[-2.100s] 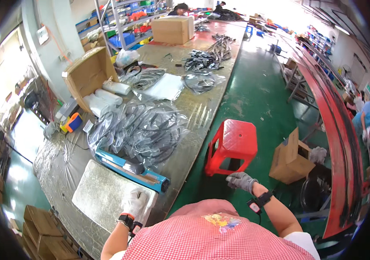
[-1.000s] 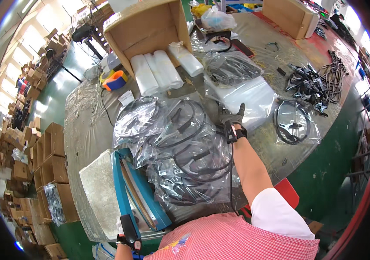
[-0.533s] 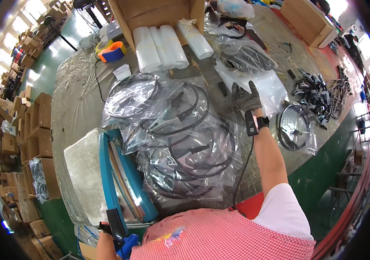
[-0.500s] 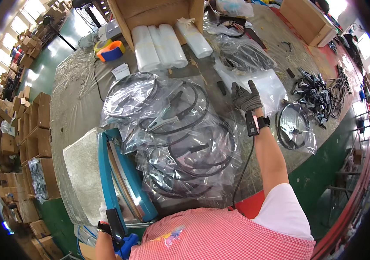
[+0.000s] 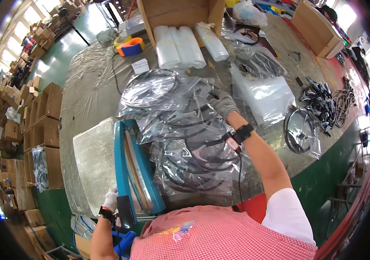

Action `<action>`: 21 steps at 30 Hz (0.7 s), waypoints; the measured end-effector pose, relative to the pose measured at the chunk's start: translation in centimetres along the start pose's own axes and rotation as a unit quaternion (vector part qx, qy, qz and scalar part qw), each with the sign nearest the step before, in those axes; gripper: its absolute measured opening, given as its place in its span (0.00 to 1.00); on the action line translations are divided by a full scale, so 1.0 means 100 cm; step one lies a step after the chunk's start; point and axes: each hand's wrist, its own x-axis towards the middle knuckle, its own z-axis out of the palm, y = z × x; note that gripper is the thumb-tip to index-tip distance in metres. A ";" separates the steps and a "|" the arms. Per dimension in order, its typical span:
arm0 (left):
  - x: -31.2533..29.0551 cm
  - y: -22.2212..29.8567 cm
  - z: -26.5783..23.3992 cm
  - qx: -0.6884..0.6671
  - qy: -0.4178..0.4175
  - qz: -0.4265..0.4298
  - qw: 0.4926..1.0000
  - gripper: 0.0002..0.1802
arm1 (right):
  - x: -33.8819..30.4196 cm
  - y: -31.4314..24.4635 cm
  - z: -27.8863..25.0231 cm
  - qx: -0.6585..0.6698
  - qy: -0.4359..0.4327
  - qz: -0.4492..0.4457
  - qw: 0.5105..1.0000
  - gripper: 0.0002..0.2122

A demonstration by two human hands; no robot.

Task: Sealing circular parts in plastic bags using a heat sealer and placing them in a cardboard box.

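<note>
My right hand, in a grey glove, is at the upper right edge of a pile of clear plastic bags with coiled black cables inside. Its fingers are bent together over the edge of one plastic bag, and the fingertips are partly hidden. My left hand, in a white glove, rests by the near end of a teal bag sealer. A black device strapped to the wrist and the sealer's side cover part of it, so its fingers do not show clearly.
White plastic bags lie right of the pile, beside a bagged cable coil. Black clips are heaped farther right. Plastic film rolls lie before a cardboard box; tape rolls sit at the far left.
My right hand has moved left from the white bags to the cable bags, and its spread fingers have bent together. My left hand shows more beside the sealer. The whole view has shifted.
</note>
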 end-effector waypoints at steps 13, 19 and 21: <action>-0.065 0.095 0.037 0.215 -0.045 0.067 0.973 0.18 | 0.115 0.036 0.110 0.007 0.045 -0.005 0.999 0.26; -0.072 0.050 0.012 0.056 -0.120 0.083 0.988 0.18 | 0.005 -0.218 0.046 0.564 0.014 -0.201 0.801 0.04; -0.060 0.025 0.003 0.030 -0.167 0.129 0.977 0.19 | -0.035 -0.265 0.034 0.059 0.106 -0.411 0.904 0.02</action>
